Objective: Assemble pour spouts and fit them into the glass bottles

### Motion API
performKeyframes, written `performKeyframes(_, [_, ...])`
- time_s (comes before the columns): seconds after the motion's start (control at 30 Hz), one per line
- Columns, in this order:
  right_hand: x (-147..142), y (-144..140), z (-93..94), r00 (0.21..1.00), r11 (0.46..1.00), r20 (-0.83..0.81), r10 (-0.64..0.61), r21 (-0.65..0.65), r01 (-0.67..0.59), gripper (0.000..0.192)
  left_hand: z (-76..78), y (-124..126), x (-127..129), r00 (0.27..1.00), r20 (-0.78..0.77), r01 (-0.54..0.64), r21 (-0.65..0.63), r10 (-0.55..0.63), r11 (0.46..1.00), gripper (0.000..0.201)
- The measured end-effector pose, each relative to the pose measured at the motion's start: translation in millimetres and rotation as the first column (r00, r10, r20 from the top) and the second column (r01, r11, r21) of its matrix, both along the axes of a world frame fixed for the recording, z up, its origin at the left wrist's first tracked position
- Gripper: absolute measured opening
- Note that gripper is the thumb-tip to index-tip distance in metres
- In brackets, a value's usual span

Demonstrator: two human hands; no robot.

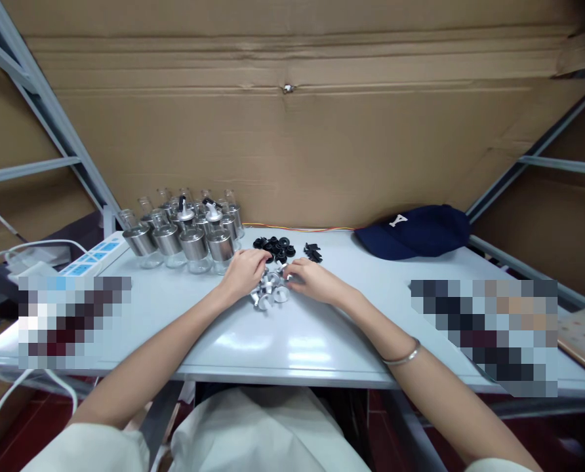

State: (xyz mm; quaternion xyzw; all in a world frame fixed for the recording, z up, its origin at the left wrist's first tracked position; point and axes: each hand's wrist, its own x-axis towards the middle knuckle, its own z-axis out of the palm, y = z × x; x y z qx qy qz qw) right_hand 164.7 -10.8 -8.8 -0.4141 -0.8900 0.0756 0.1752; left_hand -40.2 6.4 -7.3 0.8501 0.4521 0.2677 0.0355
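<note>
At the middle of the table lies a small pile of silver pourer tops (271, 288), with round discs and short stems. Over the pile's right side, my right hand (315, 280) has its thumb and fingers closed around one silver pourer top (281, 267). My left hand (246, 270) is on the other side, its fingers bent together at the edge of a heap of black plastic rings (275, 248). What the left fingertips hold, if anything, is hidden. Several small black flip lids (313, 252) lie just beyond my right hand.
Several glass bottles with steel sleeves (194, 244) stand at the back left; two carry silver-and-black pourers. A white power strip (96, 254) with cables lies at the left edge. At the back right is a navy cap (415, 233). Cardboard (292, 144) walls the back.
</note>
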Motion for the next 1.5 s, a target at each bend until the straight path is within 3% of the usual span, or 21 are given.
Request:
performKeyframes(0.23, [1.5, -0.4, 6.9, 0.995, 0.996, 0.050, -0.088, 0.001, 0.088, 0.011, 4.0, -3.3, 0.2, 1.000, 0.024, -0.009, 0.004, 0.009, 1.000, 0.028])
performKeyframes(0.33, [5.6, 0.2, 11.0, 0.995, 0.994, -0.046, -0.089, 0.061, 0.092, 0.011, 10.3, -9.6, 0.7, 0.995, 0.005, 0.099, 0.016, -0.099, 0.995, 0.033])
performKeyframes(0.47, [10.8, 0.1, 19.0, 0.967, 0.978, -0.215, -0.140, 0.126, 0.169, 0.013, 17.2, -21.2, 2.7, 0.936, -0.190, 0.300, -0.017, -0.297, 0.954, 0.055])
performKeyframes(0.63, [13.8, 0.8, 24.0, 0.921, 0.937, -0.376, -0.101, 0.276, 0.215, 0.009, 15.5, -28.4, 6.3, 0.895, -0.294, 0.353, 0.011, -0.334, 0.936, 0.048])
performKeyframes(0.83, [9.7, -2.9, 25.7, 0.928, 0.891, -0.363, 0.083, 0.444, 0.094, 0.010, 7.7, -21.2, 7.3, 0.937, -0.192, 0.313, 0.095, -0.291, 0.945, 0.026])
performKeyframes(0.97, [6.8, -7.0, 28.4, 0.922, 0.875, -0.354, 0.154, 0.482, 0.039, 0.014, 4.3, -18.2, 7.3, 0.978, 0.086, 0.174, 0.167, -0.190, 0.970, 0.027])
performKeyframes(1.07, [6.2, -8.3, 29.3, 0.922, 0.880, -0.336, 0.191, 0.474, -0.010, 0.017, 3.2, -17.5, 7.4, 0.950, 0.183, 0.202, 0.261, -0.254, 0.944, 0.037])
performKeyframes(1.2, [7.0, -7.2, 26.5, 0.933, 0.893, -0.300, 0.201, 0.447, -0.049, 0.016, 3.1, -16.1, 7.0, 0.937, 0.028, 0.310, 0.390, -0.347, 0.867, 0.032])
performKeyframes(1.33, [7.1, -7.8, 24.6, 0.923, 0.911, -0.336, 0.190, 0.410, -0.038, 0.018, 2.3, -14.2, 6.0, 0.943, -0.056, 0.319, 0.420, -0.327, 0.849, 0.029])
performKeyframes(1.5, [5.7, -16.7, 30.8, 0.888, 0.973, -0.438, 0.138, 0.229, -0.039, 0.014, -0.6, -13.7, 6.6, 0.916, -0.138, 0.398, 0.431, -0.377, 0.810, 0.032])
